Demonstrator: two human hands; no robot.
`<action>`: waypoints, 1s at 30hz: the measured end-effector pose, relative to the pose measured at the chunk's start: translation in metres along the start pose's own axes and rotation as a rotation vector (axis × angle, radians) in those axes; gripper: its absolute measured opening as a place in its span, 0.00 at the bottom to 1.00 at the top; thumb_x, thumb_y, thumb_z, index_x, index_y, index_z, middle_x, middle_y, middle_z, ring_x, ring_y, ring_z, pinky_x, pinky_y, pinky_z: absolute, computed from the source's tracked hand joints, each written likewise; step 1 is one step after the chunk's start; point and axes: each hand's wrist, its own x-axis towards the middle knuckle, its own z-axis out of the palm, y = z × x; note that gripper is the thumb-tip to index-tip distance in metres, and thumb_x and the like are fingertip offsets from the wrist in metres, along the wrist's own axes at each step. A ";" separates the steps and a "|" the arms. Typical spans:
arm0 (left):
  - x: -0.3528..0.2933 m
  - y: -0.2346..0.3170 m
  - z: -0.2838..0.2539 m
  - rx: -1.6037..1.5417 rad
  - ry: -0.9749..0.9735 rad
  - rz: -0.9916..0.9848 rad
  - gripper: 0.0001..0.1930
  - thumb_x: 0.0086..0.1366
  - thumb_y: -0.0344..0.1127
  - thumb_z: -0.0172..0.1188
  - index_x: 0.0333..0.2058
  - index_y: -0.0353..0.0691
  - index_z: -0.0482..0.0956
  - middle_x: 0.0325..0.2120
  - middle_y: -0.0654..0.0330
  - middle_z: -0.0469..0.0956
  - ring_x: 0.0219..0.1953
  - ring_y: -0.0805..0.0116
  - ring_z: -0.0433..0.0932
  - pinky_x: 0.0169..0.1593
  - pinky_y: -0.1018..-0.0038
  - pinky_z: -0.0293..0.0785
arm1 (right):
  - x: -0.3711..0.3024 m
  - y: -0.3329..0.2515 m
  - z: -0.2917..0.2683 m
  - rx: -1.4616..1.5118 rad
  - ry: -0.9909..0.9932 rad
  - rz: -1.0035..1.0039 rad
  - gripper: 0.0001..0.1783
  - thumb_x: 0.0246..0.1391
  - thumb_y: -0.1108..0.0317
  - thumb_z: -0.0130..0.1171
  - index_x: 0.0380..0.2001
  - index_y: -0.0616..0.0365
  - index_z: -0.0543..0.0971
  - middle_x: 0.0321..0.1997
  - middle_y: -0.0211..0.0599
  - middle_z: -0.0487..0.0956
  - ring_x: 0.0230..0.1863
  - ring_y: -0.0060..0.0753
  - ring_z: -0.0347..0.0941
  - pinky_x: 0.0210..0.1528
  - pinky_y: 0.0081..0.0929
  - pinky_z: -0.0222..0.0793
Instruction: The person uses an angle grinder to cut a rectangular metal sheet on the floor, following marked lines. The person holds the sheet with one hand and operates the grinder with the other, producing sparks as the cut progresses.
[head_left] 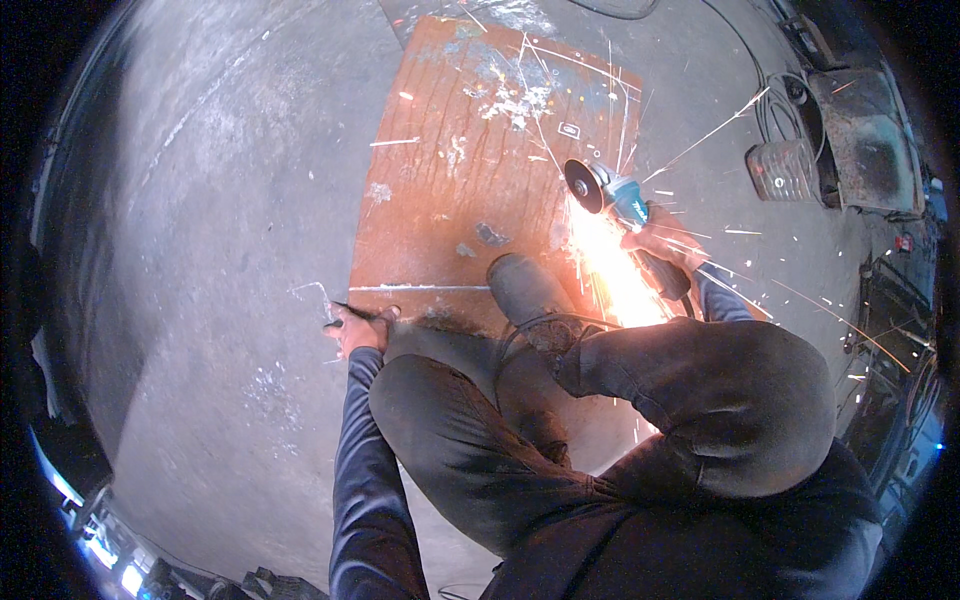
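My right hand point(664, 242) is wrapped around the body of a blue and black angle grinder point(628, 203). Its dark round disc point(585, 187) is at the right side of a rusty orange-brown metal sheet point(450, 215), and a bright stream of sparks point(610, 262) pours from there toward my leg. The glare hides the point where the disc meets the metal. My left hand point(355, 330) is at the sheet's near left corner, fingers curled around a dark thin thing that I cannot make out. A pale straight line runs across the sheet near that hand.
My boot point(525, 285) presses on the sheet's near part, with a dark cable looped beside it. At the right stand a rusty metal box point(868, 140), a ridged container point(780, 170) and coiled cable. Metal racks line the far right edge. Grey concrete floor point(230, 220) surrounds the sheet.
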 end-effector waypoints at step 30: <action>0.001 0.001 0.001 -0.013 0.014 0.010 0.75 0.44 0.56 0.85 0.79 0.43 0.37 0.75 0.23 0.41 0.71 0.27 0.64 0.72 0.47 0.63 | -0.005 0.007 0.000 -0.022 0.024 -0.061 0.44 0.38 0.52 0.76 0.56 0.69 0.78 0.52 0.55 0.84 0.55 0.53 0.82 0.56 0.41 0.76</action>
